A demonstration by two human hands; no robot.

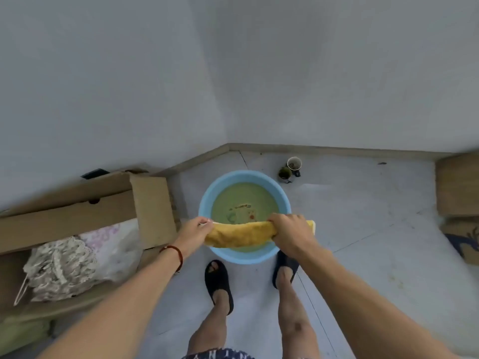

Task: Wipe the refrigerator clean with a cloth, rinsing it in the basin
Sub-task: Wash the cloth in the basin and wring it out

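A: Which step is this, would you say?

B: The rinse, at the wringing stage by my reading. The cloth (242,235), yellow and rolled into a thick sausage, is held level over the near half of the blue basin (207,200), which stands on the floor just ahead of the person's slippered feet. The water in it looks murky green.

A: And the hands?

B: Both are closed round the roll. The left hand (195,233) has its fingers curled over the left end, with a bit of pale edge poking out past the knuckles. The right hand (290,233) wraps the right end from above, and a short tail of cloth sticks out beyond it.

A: Is the cloth touching the water?

B: I can't tell; it seems to hang above the surface rather than in it.

A: What does the next move call for?

B: Probably twisting the two ends against each other, keeping the roll over the basin so the drips land inside. The refrigerator is nowhere in view, so a turn away from this corner would follow
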